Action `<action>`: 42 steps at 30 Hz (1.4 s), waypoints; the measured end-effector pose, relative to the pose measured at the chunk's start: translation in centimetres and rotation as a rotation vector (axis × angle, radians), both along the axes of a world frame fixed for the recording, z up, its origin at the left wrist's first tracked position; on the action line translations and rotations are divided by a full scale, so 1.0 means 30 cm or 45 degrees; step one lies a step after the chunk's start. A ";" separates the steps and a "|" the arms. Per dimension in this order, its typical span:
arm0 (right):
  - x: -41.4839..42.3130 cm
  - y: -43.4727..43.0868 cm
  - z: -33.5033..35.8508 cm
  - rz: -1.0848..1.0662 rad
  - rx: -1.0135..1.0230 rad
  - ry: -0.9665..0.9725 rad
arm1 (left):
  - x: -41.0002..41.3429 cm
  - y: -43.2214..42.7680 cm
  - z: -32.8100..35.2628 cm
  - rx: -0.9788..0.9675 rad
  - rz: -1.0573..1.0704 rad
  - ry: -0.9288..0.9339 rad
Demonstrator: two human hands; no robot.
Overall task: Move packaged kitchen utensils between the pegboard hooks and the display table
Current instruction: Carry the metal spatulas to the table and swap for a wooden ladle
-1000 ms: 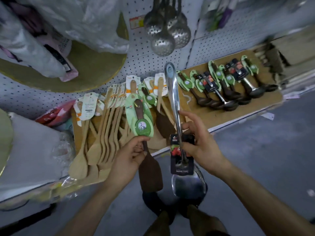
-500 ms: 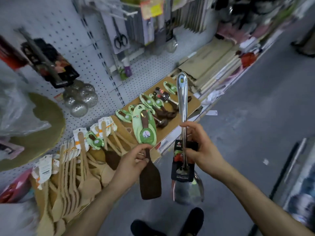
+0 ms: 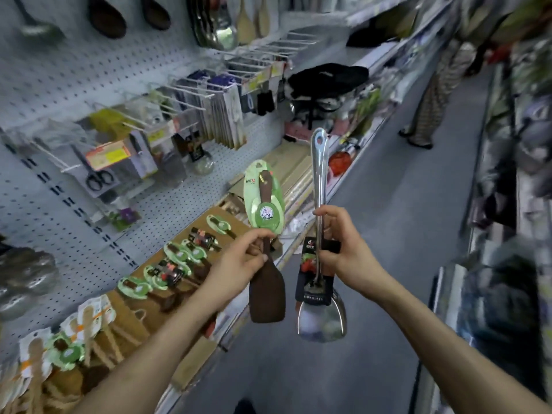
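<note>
Beside a white pegboard [image 3: 74, 73] at ten o'clock, the left hand [image 3: 239, 264] is gripping a green-carded dark wooden spatula [image 3: 266, 294], the right hand [image 3: 343, 252] a steel turner [image 3: 321, 318], both probably needing threading onto hooks [image 3: 294, 40] above the brown display table [image 3: 140, 306].

Both bare forearms reached forward and up, the left arm [image 3: 143, 363] from the lower left and the right arm [image 3: 448, 333] from the lower right. The left hand [image 3: 239, 261] was curled, thumb and fingertips pinching the neck of a brown spatula [image 3: 266, 294]. The right hand [image 3: 346, 249] gripped the shaft of a steel turner [image 3: 322, 321], fingers wrapped round it. The hands were about level, near each other but apart.
</note>
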State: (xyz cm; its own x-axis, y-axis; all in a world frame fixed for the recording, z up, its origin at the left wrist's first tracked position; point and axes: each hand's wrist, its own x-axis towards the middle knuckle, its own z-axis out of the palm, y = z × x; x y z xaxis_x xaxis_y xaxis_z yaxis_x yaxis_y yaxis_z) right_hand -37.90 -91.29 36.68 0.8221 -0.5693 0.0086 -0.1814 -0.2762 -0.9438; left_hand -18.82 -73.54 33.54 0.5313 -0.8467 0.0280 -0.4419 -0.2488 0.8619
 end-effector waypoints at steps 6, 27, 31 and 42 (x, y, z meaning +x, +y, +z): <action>-0.011 -0.244 0.020 -0.100 -0.065 0.019 | 0.053 -0.337 0.070 -0.057 -0.140 -0.068; 0.159 -1.262 0.058 -0.153 -0.056 0.000 | 0.289 -1.455 0.146 -0.127 -0.250 -0.109; 0.225 -1.478 0.075 0.006 -0.060 -0.012 | 0.323 -1.589 0.156 -0.101 -0.101 -0.150; 0.699 -1.786 0.249 0.535 -0.124 -0.167 | 0.515 -1.614 0.301 -0.160 0.429 -0.191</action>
